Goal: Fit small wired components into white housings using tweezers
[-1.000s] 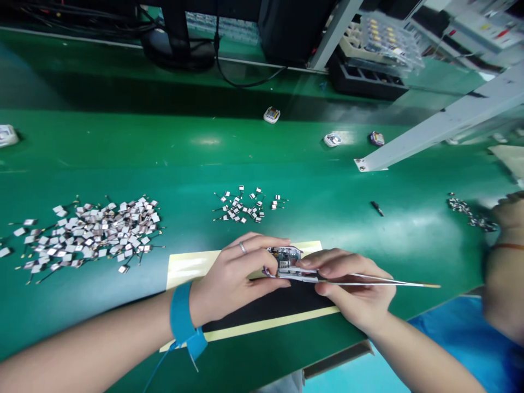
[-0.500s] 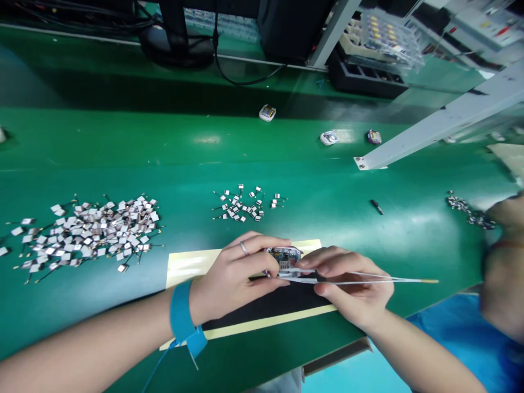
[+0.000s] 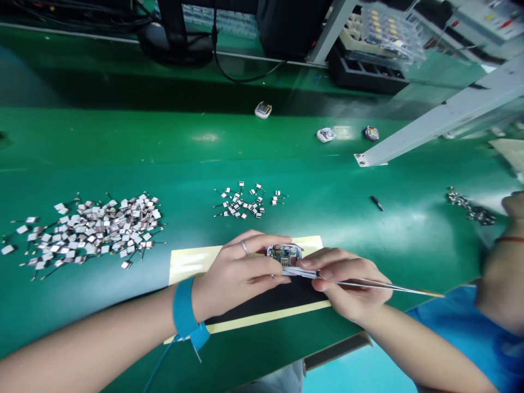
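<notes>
My left hand [image 3: 241, 270], with a ring and a blue wrist strap [image 3: 186, 311], grips a small open device [image 3: 285, 254] by its left side; green circuit board shows inside. Thin metal tweezers [image 3: 380, 284] are pinched in my right hand [image 3: 354, 278]. Their tips are at the device's lower edge, between my two hands, and my right fingertips are beside its right side. What the tips hold is too small to tell. Both hands are above a black mat with pale yellow edges [image 3: 192, 261].
Many small white square parts with wires [image 3: 98, 226] are heaped at the left, a smaller group [image 3: 241, 204] behind the mat. Three open devices [image 3: 263, 110] stand farther back. A slanted metal post [image 3: 429, 120], black pen-like item [image 3: 376, 203] and another person's arm [image 3: 505, 273] are right.
The tweezers' arms have come together, and their rear end has dipped slightly. My right fingers have closed in around them. The device has stayed in my left hand.
</notes>
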Action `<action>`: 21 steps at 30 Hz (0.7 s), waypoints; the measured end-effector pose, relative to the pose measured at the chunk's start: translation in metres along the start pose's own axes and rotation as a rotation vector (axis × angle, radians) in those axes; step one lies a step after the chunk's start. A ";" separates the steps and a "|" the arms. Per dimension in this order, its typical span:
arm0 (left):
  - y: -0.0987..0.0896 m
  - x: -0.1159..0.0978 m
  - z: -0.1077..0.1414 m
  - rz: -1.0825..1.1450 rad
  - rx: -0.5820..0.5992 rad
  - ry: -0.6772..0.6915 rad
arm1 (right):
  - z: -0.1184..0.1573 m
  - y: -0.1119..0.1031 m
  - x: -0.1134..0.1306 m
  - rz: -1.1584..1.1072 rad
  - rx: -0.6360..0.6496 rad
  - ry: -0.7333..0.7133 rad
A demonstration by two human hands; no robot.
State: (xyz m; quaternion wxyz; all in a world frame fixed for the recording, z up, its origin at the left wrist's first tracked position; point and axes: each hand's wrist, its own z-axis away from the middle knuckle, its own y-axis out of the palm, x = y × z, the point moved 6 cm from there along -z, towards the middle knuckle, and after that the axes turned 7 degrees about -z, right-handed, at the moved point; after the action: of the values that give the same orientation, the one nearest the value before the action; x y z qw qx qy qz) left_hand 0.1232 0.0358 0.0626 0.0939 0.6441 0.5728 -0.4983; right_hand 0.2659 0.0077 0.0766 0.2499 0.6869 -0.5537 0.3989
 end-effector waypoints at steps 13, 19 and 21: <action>-0.003 0.003 -0.002 0.078 -0.025 -0.083 | 0.002 -0.003 0.006 -0.057 0.020 -0.038; -0.001 0.008 0.000 0.122 -0.026 -0.146 | 0.006 -0.004 0.006 -0.032 0.118 -0.021; -0.001 0.008 0.001 0.119 -0.025 -0.151 | 0.004 -0.003 0.007 -0.016 0.141 -0.003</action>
State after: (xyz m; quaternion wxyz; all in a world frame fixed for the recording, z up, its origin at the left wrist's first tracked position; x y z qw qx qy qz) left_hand 0.1207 0.0408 0.0563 0.1744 0.6362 0.5310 -0.5319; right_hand 0.2706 0.0016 0.0801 0.2031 0.7077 -0.5193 0.4339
